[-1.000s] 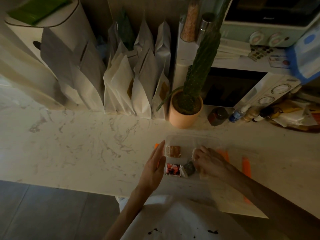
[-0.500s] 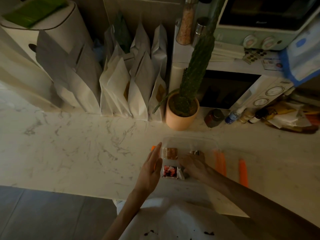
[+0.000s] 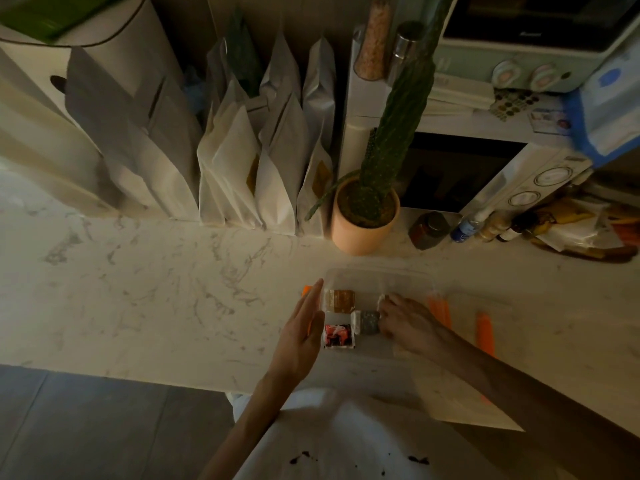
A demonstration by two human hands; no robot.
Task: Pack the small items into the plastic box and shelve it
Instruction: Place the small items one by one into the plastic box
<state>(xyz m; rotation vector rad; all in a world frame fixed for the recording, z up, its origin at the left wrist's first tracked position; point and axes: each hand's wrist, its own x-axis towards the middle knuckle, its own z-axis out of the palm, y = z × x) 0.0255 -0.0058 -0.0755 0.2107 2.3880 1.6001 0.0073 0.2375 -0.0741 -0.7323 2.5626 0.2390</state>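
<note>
Your left hand (image 3: 301, 327) lies flat, fingers straight, pressed against the near-left wall of the clear rectangular plastic box (image 3: 381, 271) on the white marbled countertop (image 3: 156, 289), bracing it. Your right hand (image 3: 407, 322) reaches inside the box, fingers bent, their tips on the small grey foil packet (image 3: 369, 322); the dim light hides whether you pinch it or only press it. Just beyond your left fingertips sits the square brown packet (image 3: 341, 300); beside your left palm, the red-and-black sachet (image 3: 337, 336). The risk, as I judge it: a sideways shove on the grey packet could ride it up over the sachet, leaving the load too proud for the translucent lid with orange clips (image 3: 460, 386) under your right forearm to close.
</note>
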